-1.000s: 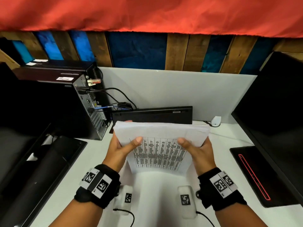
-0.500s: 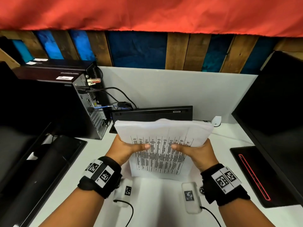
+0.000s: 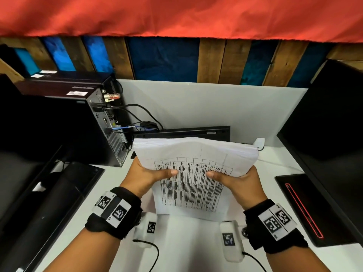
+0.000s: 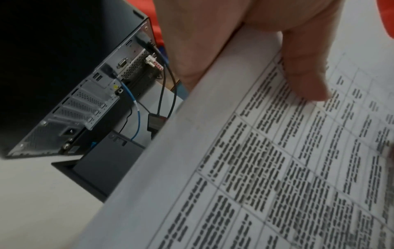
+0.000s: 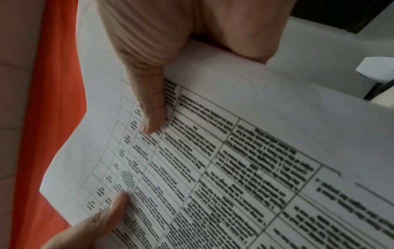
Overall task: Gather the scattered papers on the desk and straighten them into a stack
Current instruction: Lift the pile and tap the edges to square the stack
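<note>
A thick stack of white papers (image 3: 193,167), its top sheet printed with a table, stands tilted on its lower edge on the white desk (image 3: 188,242). My left hand (image 3: 151,173) grips the stack's left side, thumb across the printed face. My right hand (image 3: 233,176) grips the right side the same way. In the left wrist view the left thumb (image 4: 304,70) lies on the papers (image 4: 255,168). The right wrist view shows my right thumb (image 5: 153,104) on the sheet (image 5: 234,160), with the left thumb tip at the lower left. The fingers behind the stack are hidden.
A black computer tower (image 3: 68,118) with cables stands at the back left. A black keyboard (image 3: 182,132) leans against the white partition behind the papers. A dark monitor (image 3: 330,124) and its base (image 3: 314,209) fill the right; another monitor base (image 3: 49,203) lies left.
Both thumbs have slid inward across the printed sheet. The stack has tipped more towards me and bowed slightly at the top, showing more of the table.
</note>
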